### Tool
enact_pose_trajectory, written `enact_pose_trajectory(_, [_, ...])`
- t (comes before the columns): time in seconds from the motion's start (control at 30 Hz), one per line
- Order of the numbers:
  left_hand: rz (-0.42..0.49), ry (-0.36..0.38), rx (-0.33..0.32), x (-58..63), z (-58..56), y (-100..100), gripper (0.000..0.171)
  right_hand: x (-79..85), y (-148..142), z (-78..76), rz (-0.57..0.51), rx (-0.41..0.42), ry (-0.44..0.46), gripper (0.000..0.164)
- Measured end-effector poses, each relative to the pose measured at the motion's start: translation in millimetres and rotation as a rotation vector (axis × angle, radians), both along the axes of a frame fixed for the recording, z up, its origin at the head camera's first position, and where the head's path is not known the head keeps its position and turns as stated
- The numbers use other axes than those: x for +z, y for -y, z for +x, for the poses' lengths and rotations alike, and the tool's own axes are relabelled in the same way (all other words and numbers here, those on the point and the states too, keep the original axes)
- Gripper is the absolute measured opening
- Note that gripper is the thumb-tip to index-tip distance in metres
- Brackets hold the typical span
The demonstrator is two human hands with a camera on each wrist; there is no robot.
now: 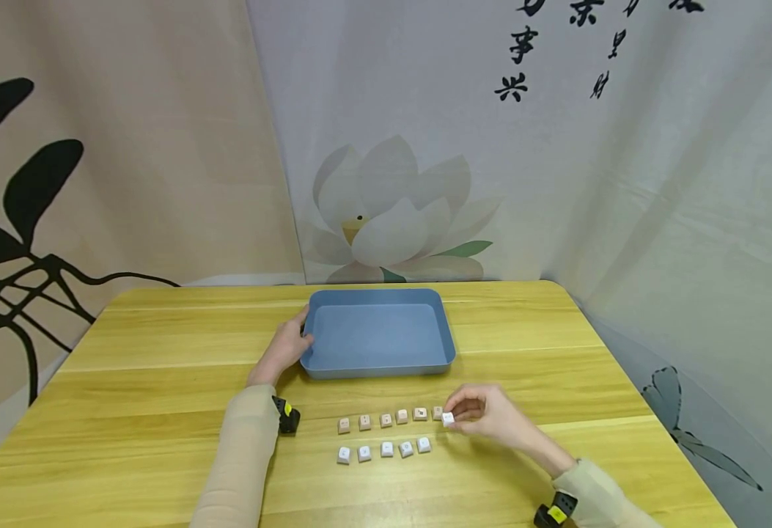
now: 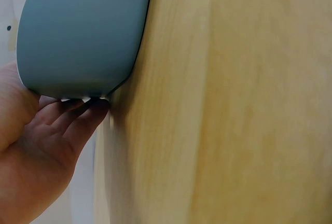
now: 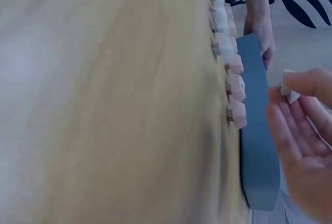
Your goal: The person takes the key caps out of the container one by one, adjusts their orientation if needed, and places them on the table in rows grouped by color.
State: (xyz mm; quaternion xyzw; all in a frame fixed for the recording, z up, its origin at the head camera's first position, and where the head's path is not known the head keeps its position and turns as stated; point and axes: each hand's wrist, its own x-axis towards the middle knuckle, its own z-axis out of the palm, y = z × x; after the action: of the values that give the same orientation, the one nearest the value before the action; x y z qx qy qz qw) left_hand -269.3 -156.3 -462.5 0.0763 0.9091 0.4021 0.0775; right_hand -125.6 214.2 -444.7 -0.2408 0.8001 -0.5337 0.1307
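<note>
A blue rectangular tray (image 1: 379, 330) stands toward the far side of the table. My left hand (image 1: 283, 346) grips its left end, the thumb at the rim; in the left wrist view the fingers (image 2: 85, 123) reach under the tray's edge. Between thumb and fingertips, my right hand (image 1: 491, 419) pinches a white keycap (image 1: 448, 419), held up above the table in the right wrist view. Just beyond it is the right end of a row of several beige keycaps (image 1: 386, 421). Nearer me runs a second row, several white keycaps (image 1: 387, 449).
Both rows lie on a wooden table (image 1: 161, 367), in front of the tray. Behind the table's far edge hangs a pale curtain (image 1: 399, 132) printed with a lotus and dark characters. Each wrist wears a black camera band (image 1: 287, 416).
</note>
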Motion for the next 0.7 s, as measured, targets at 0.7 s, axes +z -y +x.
enact_pose_trajectory(0.7, [-0.001,0.006,0.009,1.5,1.6,0.0,0.071,-12.8,6.1,7.1,0.302,0.051,-0.129,0.017])
